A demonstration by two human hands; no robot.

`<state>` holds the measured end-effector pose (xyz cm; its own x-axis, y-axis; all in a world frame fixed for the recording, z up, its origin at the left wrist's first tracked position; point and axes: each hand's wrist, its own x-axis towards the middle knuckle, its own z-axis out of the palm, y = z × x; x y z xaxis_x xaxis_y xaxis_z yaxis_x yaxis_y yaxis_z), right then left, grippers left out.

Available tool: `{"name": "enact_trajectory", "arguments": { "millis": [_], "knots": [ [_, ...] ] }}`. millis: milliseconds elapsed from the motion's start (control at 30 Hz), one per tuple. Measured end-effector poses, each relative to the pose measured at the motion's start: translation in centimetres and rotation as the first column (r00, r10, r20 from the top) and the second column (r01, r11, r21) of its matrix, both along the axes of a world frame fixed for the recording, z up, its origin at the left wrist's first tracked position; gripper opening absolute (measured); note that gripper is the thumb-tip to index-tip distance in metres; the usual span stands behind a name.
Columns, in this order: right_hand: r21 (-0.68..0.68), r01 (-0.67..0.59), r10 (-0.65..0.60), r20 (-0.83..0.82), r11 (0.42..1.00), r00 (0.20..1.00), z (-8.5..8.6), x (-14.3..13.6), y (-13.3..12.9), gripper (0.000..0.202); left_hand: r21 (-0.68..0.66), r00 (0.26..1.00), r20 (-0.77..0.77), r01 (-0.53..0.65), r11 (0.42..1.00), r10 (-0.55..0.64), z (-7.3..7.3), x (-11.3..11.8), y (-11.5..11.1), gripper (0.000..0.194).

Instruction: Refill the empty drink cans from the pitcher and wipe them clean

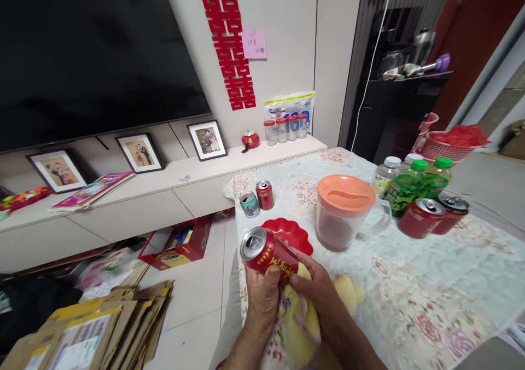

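Observation:
A red drink can (273, 254) with yellow lettering is tilted to the left, its opened top toward me. My left hand (261, 293) is wrapped around its lower side. My right hand (322, 290) presses a yellow cloth (301, 331) with purple trim against the can's base end, fingers closed on the cloth. Part of the cloth hangs down between my forearms. Just behind the can, and partly covered by it, lies a red scalloped dish (293, 232). Farther back stand a small green can (249, 204) and another red can (264, 195), side by side.
A clear pitcher (336, 225) with an orange lid stands right of the dish on the flowered tablecloth (410, 299). Further right are two red cans (421, 218), several bottles (404, 189) and a red basket (451, 145). Folded cardboard (123, 326) lies on the floor at left.

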<state>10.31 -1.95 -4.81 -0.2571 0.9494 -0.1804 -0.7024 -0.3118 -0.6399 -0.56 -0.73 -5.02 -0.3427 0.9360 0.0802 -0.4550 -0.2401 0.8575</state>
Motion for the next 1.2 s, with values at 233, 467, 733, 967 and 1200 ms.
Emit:
{"name": "enact_trajectory", "arguments": {
  "millis": [233, 467, 733, 967, 1200],
  "knots": [
    [-0.127, 0.104, -0.105, 0.003, 0.986, 0.994, 0.0, 0.6, 0.4, 0.080, -0.016, 0.999, -0.027, -0.041, 0.999, 0.041, -0.8, 0.6, -0.5, 0.102],
    [-0.109, 0.171, -0.161, 0.093, 0.979, 0.983, 0.9, 0.5, 0.4, 0.070, -0.021, 0.999, -0.004, -0.043, 0.999, 0.043, -0.4, 1.6, -0.7, 0.105],
    [-0.072, 0.102, -0.102, 0.005, 0.992, 0.995, 0.4, -1.0, -0.6, 0.056, -0.024, 0.989, -0.137, -0.056, 0.998, 0.052, -1.0, 0.0, -0.3, 0.101],
    [-0.014, 0.061, -0.060, 0.044, 0.998, 0.997, 0.6, -0.9, -0.6, 0.058, -0.012, 0.999, -0.027, -0.046, 0.999, 0.046, -0.8, 0.1, 0.0, 0.097],
    [0.038, 0.008, -0.011, 0.099, 0.999, 0.995, 0.9, 0.1, -0.3, 0.057, -0.019, 0.998, -0.059, -0.023, 1.000, 0.022, -0.1, -0.1, -0.2, 0.097]
  ]
}}
